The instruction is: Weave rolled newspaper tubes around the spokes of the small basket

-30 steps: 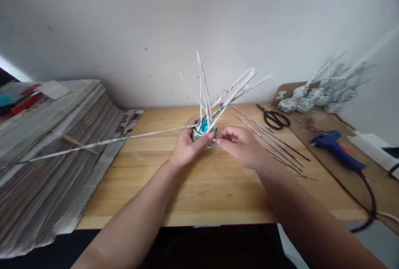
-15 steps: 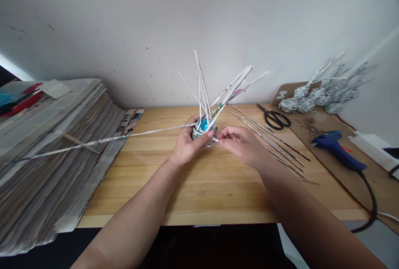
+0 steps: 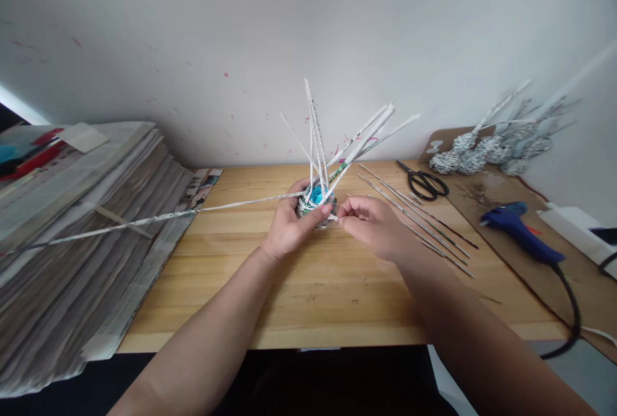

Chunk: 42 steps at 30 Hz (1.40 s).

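Observation:
A small woven paper basket [image 3: 314,209] with something blue inside sits in my left hand [image 3: 288,223], whose fingers wrap its far side while the thumb presses the near rim. Several rolled-paper stakes [image 3: 317,133] fan upward out of it. One long paper tube [image 3: 231,204] runs from the basket to the left across the paper stack. My right hand [image 3: 369,223] is beside the basket, thumb and forefinger pinching the end of a short white paper strip [image 3: 333,217] that comes off the weave.
Loose paper tubes [image 3: 424,223] lie right of my hands, with black scissors [image 3: 424,183] behind them. On the brown board stand a blue glue gun [image 3: 523,229] and several woven paper pieces [image 3: 475,153]. A tall stack of newspapers [image 3: 96,242] fills the left.
The basket and its upright stakes have tilted slightly to the right. Both hands keep their grips and have hardly moved.

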Each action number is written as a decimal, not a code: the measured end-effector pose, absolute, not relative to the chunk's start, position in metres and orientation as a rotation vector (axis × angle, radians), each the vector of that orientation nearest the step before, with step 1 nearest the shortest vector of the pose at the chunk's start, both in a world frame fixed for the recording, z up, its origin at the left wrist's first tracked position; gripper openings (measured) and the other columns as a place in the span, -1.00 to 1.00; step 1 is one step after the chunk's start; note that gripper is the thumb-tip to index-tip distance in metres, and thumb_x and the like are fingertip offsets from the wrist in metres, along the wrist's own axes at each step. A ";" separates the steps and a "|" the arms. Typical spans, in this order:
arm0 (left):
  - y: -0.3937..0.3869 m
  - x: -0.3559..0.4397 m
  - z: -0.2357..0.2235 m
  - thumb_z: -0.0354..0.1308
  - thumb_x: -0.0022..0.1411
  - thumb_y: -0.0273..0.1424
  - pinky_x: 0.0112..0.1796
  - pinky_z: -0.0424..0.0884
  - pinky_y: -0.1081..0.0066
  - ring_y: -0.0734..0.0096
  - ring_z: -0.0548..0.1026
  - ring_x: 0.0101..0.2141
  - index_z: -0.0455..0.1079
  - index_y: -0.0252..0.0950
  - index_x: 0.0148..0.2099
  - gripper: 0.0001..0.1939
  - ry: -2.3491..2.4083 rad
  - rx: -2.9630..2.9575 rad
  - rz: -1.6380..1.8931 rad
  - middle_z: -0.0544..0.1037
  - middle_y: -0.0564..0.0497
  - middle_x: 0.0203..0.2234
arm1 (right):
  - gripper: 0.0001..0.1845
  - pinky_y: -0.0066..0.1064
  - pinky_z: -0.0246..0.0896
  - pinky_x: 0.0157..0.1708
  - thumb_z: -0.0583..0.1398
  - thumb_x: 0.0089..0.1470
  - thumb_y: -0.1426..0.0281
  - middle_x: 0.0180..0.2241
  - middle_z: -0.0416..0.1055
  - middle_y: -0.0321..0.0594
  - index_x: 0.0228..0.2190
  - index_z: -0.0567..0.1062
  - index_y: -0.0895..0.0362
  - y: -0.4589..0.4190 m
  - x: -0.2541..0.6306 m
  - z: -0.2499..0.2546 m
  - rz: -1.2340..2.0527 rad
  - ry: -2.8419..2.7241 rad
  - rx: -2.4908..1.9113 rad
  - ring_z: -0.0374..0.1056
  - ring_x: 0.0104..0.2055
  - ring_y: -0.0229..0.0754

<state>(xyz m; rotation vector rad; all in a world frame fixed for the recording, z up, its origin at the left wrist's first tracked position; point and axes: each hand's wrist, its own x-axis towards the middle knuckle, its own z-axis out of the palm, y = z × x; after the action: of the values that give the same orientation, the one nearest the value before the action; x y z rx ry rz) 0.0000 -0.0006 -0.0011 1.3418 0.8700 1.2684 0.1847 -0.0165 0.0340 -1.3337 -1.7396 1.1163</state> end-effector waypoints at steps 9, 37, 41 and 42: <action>0.000 0.000 -0.001 0.44 0.11 -0.21 -0.09 0.45 0.32 0.27 0.53 -0.14 0.34 -0.32 0.16 -0.36 0.862 1.323 1.276 0.56 -0.11 -0.13 | -0.87 -0.36 -0.02 -0.47 0.20 -0.08 0.29 -0.57 0.29 -0.37 -0.50 0.45 0.10 -0.016 0.185 0.039 1.156 -1.723 -1.294 0.15 -0.50 -0.28; -0.002 0.002 0.003 0.46 0.07 -0.19 -0.16 0.41 0.38 0.34 0.50 -0.24 0.38 -0.32 0.08 -0.40 0.850 1.300 1.272 0.56 -0.07 -0.21 | -0.88 -0.38 0.08 -0.42 0.23 -0.08 0.31 -0.50 0.36 -0.34 -0.46 0.44 0.10 -0.018 0.181 0.037 1.147 -1.703 -1.280 0.22 -0.45 -0.28; -0.002 0.002 0.001 0.46 0.07 -0.20 -0.14 0.41 0.37 0.33 0.50 -0.22 0.38 -0.33 0.08 -0.40 0.838 1.297 1.268 0.56 -0.08 -0.18 | -0.89 -0.37 0.09 -0.43 0.24 -0.08 0.32 -0.50 0.39 -0.34 -0.48 0.45 0.10 -0.016 0.182 0.035 1.091 -1.723 -1.308 0.24 -0.46 -0.28; -0.002 0.003 0.001 0.46 0.07 -0.20 -0.14 0.40 0.37 0.32 0.50 -0.22 0.38 -0.33 0.08 -0.40 0.837 1.300 1.270 0.56 -0.08 -0.18 | -0.90 -0.37 0.09 -0.43 0.23 -0.07 0.32 -0.50 0.39 -0.34 -0.48 0.45 0.10 -0.016 0.182 0.034 1.082 -1.730 -1.312 0.24 -0.46 -0.27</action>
<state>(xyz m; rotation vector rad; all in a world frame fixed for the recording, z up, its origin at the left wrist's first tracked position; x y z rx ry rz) 0.0027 -0.0019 0.0011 1.3000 0.8372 1.2704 0.1818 -0.0162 0.0336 -1.3122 -1.7298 1.0821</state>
